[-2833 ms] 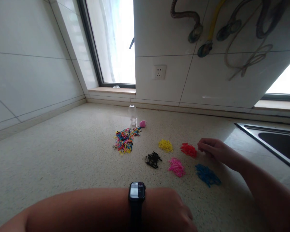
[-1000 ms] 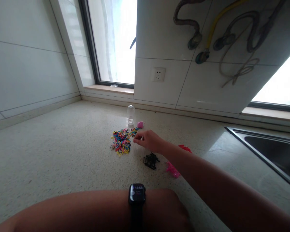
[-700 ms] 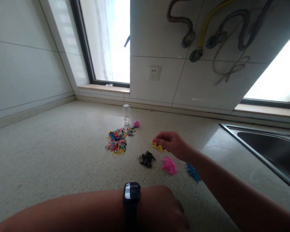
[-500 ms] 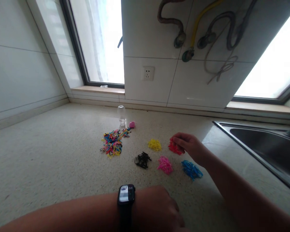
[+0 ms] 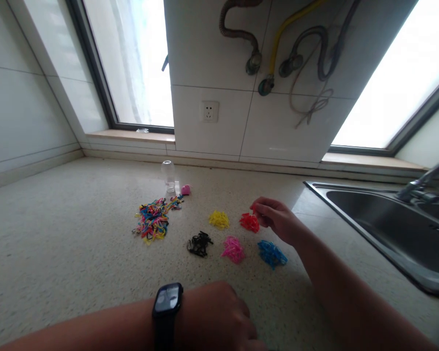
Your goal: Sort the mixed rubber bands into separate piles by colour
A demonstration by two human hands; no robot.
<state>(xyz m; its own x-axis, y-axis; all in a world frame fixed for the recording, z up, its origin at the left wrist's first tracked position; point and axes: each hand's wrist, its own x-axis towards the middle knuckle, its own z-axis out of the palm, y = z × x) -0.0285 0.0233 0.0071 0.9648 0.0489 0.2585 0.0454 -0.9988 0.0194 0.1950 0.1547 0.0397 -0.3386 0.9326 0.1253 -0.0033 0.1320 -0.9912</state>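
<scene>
Worktop [image 5: 76, 273] dotted with colour

Right hand [image 5: 276, 220] pinches a red band [image 5: 253, 207] at the red pile [image 5: 249, 223]. Left hand [image 5: 215, 314] is curled; cannot tell if it grips. Near: yellow pile [image 5: 219, 220], blue pile [image 5: 272, 254], pink pile [image 5: 233, 250]; farther left, mixed pile [image 5: 152, 219].

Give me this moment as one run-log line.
right hand: at red rubber-band pile, grip unclear; left hand: foreground, smartwatch on wrist; nearby: yellow pile, pink pile, blue pile

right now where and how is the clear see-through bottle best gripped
Probably grip the clear bottle around its wide upper body, coming from the left: it stands on end, with the small pink rounded piece close on its right and the multicoloured band pile in front.
</scene>
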